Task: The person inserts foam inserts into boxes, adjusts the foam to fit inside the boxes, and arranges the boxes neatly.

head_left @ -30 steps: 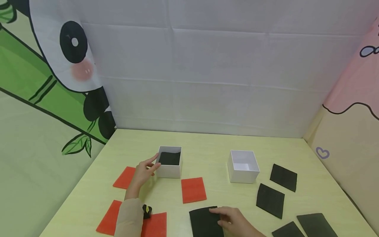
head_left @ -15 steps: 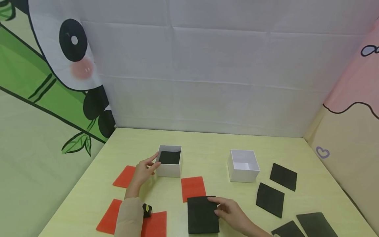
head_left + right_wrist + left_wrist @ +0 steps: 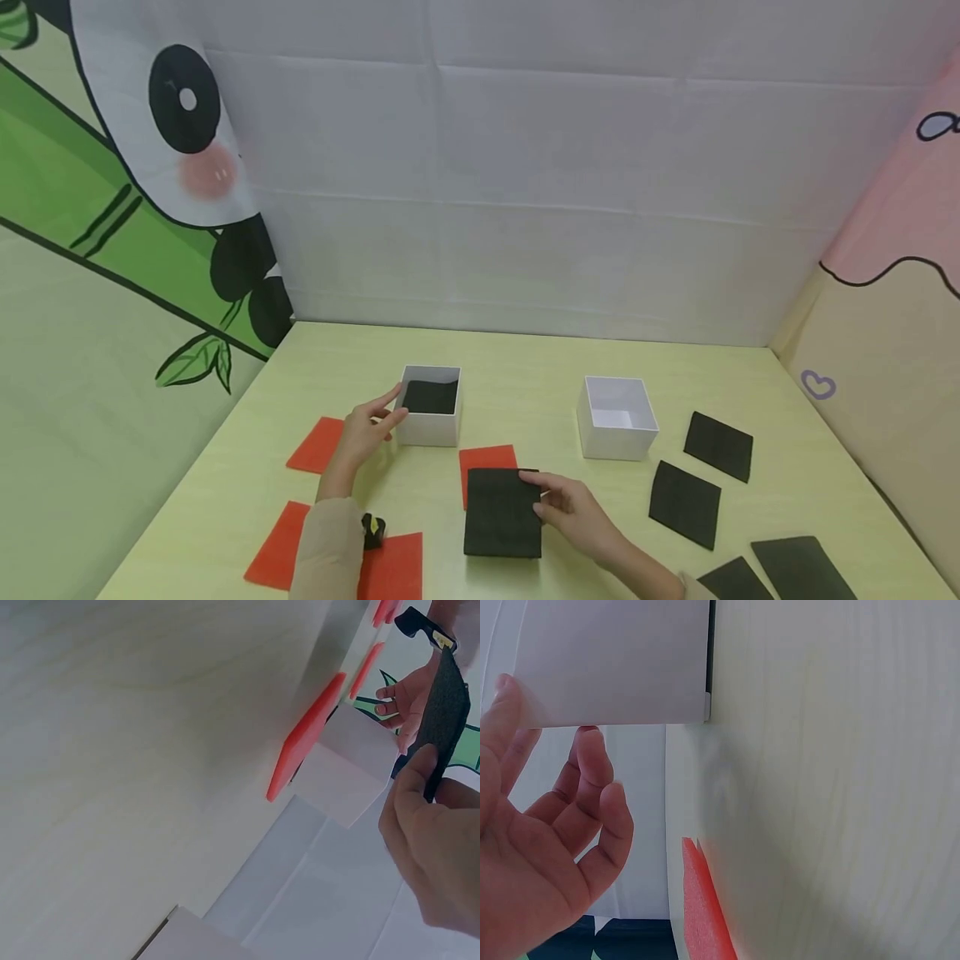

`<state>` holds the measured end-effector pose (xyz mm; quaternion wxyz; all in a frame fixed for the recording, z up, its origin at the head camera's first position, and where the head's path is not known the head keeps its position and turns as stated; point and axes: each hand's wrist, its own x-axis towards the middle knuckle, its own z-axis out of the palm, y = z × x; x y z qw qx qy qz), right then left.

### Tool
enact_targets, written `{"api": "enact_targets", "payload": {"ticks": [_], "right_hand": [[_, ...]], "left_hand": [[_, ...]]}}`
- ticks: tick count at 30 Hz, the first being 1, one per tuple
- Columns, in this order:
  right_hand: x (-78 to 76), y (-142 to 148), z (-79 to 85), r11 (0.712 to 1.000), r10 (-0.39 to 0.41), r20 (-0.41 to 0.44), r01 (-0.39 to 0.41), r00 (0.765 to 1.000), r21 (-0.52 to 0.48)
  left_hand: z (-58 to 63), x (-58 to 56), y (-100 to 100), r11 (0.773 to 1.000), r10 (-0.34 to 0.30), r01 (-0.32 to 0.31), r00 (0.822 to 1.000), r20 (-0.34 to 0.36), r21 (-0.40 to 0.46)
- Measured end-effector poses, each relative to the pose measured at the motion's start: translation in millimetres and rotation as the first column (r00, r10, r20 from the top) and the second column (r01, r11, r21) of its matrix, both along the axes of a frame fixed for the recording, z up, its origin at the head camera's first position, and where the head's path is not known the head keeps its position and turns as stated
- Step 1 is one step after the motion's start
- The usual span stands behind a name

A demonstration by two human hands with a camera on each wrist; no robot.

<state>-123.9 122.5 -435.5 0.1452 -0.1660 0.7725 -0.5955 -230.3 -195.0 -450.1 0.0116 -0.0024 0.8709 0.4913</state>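
My right hand (image 3: 576,510) pinches a black felt-like square (image 3: 501,512) by its upper right edge, thumb on one side and fingers on the other. The square hangs above the table and partly covers a red square (image 3: 486,457). In the right wrist view this black square (image 3: 444,712) is seen nearly edge-on. At the left, my left hand (image 3: 367,433) holds the near left corner of a white box (image 3: 429,431), with thumb and index finger against its sides. Another black square (image 3: 430,397) lies inside that box. The left wrist view shows the box wall (image 3: 615,664) above curled fingers.
A second white box (image 3: 618,443), with nothing visible inside, stands to the right. Several black squares (image 3: 684,505) lie at the right of the table (image 3: 525,367). More red squares (image 3: 279,550) lie at the left, partly under the left forearm. A printed cloth (image 3: 555,167) hangs behind.
My right hand has lifted the black square and moved it forward and slightly left, so that it overlaps the middle red square. The left hand has stayed at the box.
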Motion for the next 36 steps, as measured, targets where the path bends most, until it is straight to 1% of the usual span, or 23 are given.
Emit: {"api": "enact_targets", "payload": {"ticks": [8, 12, 19, 24, 29, 36], "right_hand": [[-8.0, -8.0, 0.5, 0.996, -0.017, 0.048, 0.022, 0.999, -0.087], [-11.9, -12.4, 0.4, 0.992, -0.031, 0.04, 0.036, 0.999, -0.122], [-19.0, -19.6, 2.8, 0.986, -0.08, 0.032, 0.084, 0.996, -0.141], [-21.3, -25.4, 5.3, 0.979, -0.121, 0.033, 0.125, 0.992, -0.158], [-24.2, -31.2, 6.3, 0.973, -0.136, 0.02, 0.138, 0.99, -0.184], [-34.7, -37.2, 10.7, 0.966, -0.174, 0.012, 0.173, 0.985, -0.194]], "left_hand": [[0.7, -0.7, -0.3, 1.0, 0.002, -0.002, 1.0, 0.011, 0.002], [1.6, -0.8, -0.3, 1.0, 0.004, -0.004, 1.0, 0.013, -0.001], [2.1, -0.6, -0.5, 1.0, -0.002, 0.002, 1.0, 0.003, -0.012], [1.9, 0.3, -0.3, 1.0, 0.002, -0.002, 1.0, 0.006, -0.015], [2.1, 0.5, -0.7, 1.0, 0.005, -0.005, 1.0, 0.004, -0.012], [3.0, -0.1, -1.2, 1.0, 0.0, 0.0, 1.0, 0.006, -0.002]]}}
